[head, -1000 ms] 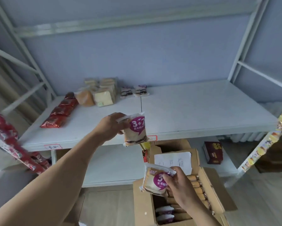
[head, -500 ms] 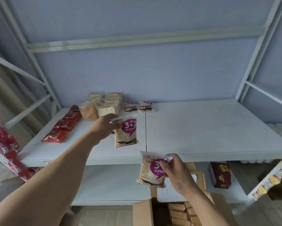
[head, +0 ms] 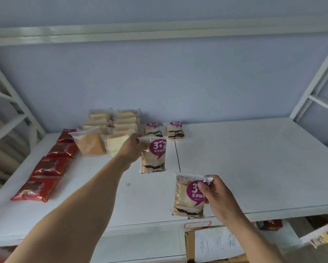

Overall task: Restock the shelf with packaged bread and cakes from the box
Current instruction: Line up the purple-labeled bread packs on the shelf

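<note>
Two packs: my left hand (head: 131, 150) pinches one purple pack (head: 153, 156), now carried over the shelf (head: 254, 168).
Right hand (head: 219, 198): fingers closed on second pack (head: 188, 196), risen from the box (head: 189, 242).

White shelf (head: 254, 158): red packets (head: 51, 166), bread packs (head: 110, 133).

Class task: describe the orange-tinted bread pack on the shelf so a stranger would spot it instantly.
Start at the white shelf and go to its back left, beside the row of red packets. The orange bread pack leans in front of the pale bread stacks; it alone is orange.
</note>
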